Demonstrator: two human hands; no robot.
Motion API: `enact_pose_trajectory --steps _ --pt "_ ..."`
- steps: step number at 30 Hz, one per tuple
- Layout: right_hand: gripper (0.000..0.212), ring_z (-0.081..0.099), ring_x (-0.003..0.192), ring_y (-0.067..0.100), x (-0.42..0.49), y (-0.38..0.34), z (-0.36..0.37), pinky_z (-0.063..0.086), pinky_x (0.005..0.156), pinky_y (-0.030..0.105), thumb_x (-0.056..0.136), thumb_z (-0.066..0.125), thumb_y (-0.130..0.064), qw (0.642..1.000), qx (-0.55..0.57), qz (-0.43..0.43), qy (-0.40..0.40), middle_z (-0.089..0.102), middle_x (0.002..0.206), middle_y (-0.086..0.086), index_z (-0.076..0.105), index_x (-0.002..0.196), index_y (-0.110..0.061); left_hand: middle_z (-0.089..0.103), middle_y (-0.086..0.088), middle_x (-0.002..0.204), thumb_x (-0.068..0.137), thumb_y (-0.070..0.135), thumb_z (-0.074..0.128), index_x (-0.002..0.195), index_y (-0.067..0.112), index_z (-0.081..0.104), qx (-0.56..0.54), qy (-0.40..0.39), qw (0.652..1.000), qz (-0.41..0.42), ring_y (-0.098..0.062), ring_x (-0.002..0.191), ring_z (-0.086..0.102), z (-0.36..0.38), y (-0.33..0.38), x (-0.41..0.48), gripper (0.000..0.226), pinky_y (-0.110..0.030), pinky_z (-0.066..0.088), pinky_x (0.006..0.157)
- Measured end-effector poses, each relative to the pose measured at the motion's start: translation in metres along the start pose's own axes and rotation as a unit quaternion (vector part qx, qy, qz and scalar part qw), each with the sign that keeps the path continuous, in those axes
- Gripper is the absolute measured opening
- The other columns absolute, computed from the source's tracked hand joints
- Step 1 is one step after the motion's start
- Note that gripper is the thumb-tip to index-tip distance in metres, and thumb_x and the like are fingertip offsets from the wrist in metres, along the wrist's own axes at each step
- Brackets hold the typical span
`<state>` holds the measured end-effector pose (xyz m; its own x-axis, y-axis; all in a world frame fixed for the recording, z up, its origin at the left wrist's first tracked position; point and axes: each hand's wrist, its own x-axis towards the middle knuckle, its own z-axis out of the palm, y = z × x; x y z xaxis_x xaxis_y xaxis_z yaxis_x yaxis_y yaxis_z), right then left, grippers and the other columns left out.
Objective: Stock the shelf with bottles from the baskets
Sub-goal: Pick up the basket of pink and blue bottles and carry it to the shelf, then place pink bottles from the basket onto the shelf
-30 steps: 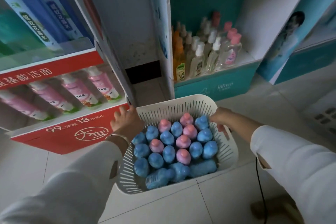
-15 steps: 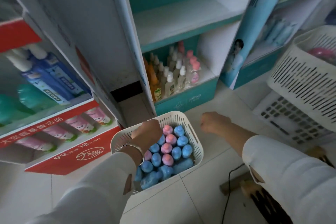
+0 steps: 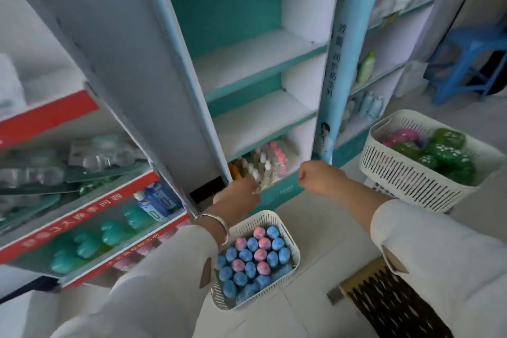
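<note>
A white slotted basket [image 3: 291,230] stands on the floor below me, packed with upright bottles with blue and pink caps [image 3: 253,259]. My left hand [image 3: 237,196] hovers above the basket's far rim, fingers curled, holding nothing. My right hand [image 3: 315,175] is a fist in the air to the right, also holding nothing. Straight ahead is a teal and white shelf unit with two bare levels [image 3: 260,63] and a bottom level [image 3: 285,189] carrying several clear bottles with white and pink caps [image 3: 267,163].
A second white basket [image 3: 406,175] of green and pink items sits at the right on top of another basket. A red and white shelf [image 3: 90,208] with teal and blue products is on the left. A blue stool [image 3: 466,57] stands far right.
Both hands have let go of the basket's rim and lifted away. The view has risen and tilted up, so the basket looks smaller and the upper shelf levels have come into sight.
</note>
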<state>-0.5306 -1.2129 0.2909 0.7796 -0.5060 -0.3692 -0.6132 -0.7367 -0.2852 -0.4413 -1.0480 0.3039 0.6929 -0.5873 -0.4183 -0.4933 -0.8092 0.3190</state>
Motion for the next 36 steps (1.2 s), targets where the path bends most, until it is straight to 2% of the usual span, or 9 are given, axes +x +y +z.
enact_pose_trajectory --steps 3,5,11,15,19,27,31,33,36 --pt "0.023 0.058 0.103 0.027 -0.032 -0.007 -0.034 0.047 0.087 0.035 0.092 0.047 -0.022 1.000 0.010 0.004 0.023 0.063 0.110 0.008 0.064 0.107 -0.015 0.058 -0.010 0.123 0.094 0.025 0.046 0.120 0.014 0.049 0.040 0.009 0.999 0.035 -0.029 0.114 0.056 -0.032 0.009 -0.036 0.029 -0.041 0.046 0.095" --pt "0.022 0.059 0.099 0.025 -0.053 -0.013 -0.051 0.047 0.084 0.033 0.091 0.049 -0.024 0.999 0.013 0.016 0.043 0.064 0.108 0.007 0.065 0.103 -0.015 0.056 -0.011 0.126 0.094 0.022 0.043 0.123 0.014 0.046 0.050 0.012 0.997 0.053 -0.030 0.116 0.054 -0.049 0.013 -0.059 0.031 -0.044 0.045 0.098" --pt "0.027 0.059 0.103 0.024 -0.128 -0.054 -0.111 0.049 0.092 0.038 0.091 0.050 -0.031 0.998 0.016 0.008 0.060 0.062 0.109 0.004 0.065 0.107 -0.015 0.057 -0.009 0.122 0.092 0.027 0.046 0.122 0.019 0.043 0.064 0.065 0.992 0.089 -0.030 0.108 0.057 -0.118 0.025 -0.122 0.030 -0.038 0.046 0.093" --pt "0.025 0.060 0.100 0.026 -0.162 -0.092 -0.153 0.050 0.089 0.038 0.090 0.047 -0.024 0.994 0.004 -0.010 0.104 0.062 0.112 0.004 0.063 0.109 -0.017 0.054 -0.007 0.125 0.090 0.028 0.046 0.127 0.024 0.041 0.059 0.108 0.987 0.101 -0.027 0.112 0.055 -0.177 0.041 -0.160 0.037 -0.036 0.045 0.094" --pt "0.028 0.058 0.104 0.029 -0.178 -0.135 -0.189 0.049 0.089 0.036 0.090 0.045 -0.019 0.992 -0.012 -0.048 0.119 0.061 0.117 0.006 0.062 0.112 -0.018 0.059 -0.004 0.115 0.089 0.030 0.046 0.121 0.026 0.042 0.041 0.150 0.983 0.098 -0.026 0.102 0.060 -0.222 0.043 -0.186 0.032 -0.036 0.050 0.090" --pt "0.028 0.057 0.110 0.028 -0.148 -0.190 -0.258 0.046 0.092 0.036 0.091 0.048 -0.024 0.986 -0.019 -0.116 0.122 0.060 0.121 0.006 0.060 0.117 -0.021 0.058 -0.004 0.117 0.091 0.032 0.047 0.122 0.026 0.043 0.042 0.215 0.973 0.068 -0.024 0.098 0.060 -0.293 0.047 -0.183 0.033 -0.036 0.050 0.088" --pt "0.024 0.060 0.103 0.028 -0.112 -0.209 -0.303 0.048 0.084 0.034 0.092 0.049 -0.026 0.978 -0.019 -0.169 0.119 0.062 0.109 0.006 0.062 0.109 -0.017 0.059 -0.005 0.114 0.091 0.031 0.048 0.121 0.025 0.044 0.023 0.260 0.964 0.045 -0.023 0.091 0.058 -0.331 0.066 -0.160 0.031 -0.035 0.049 0.084" --pt "0.022 0.061 0.101 0.029 -0.093 -0.218 -0.325 0.047 0.080 0.034 0.092 0.048 -0.026 0.972 -0.029 -0.199 0.124 0.061 0.102 0.007 0.062 0.106 -0.015 0.060 -0.004 0.113 0.091 0.033 0.048 0.119 0.026 0.045 0.008 0.286 0.958 0.029 -0.025 0.095 0.060 -0.346 0.073 -0.145 0.029 -0.035 0.049 0.086" --pt "0.025 0.063 0.099 0.030 -0.063 -0.227 -0.351 0.046 0.076 0.031 0.094 0.046 -0.025 0.964 -0.042 -0.236 0.114 0.062 0.109 0.010 0.062 0.109 -0.012 0.059 -0.002 0.115 0.091 0.035 0.048 0.117 0.026 0.046 -0.006 0.307 0.952 -0.002 -0.025 0.101 0.059 -0.362 0.079 -0.121 0.027 -0.035 0.048 0.089"
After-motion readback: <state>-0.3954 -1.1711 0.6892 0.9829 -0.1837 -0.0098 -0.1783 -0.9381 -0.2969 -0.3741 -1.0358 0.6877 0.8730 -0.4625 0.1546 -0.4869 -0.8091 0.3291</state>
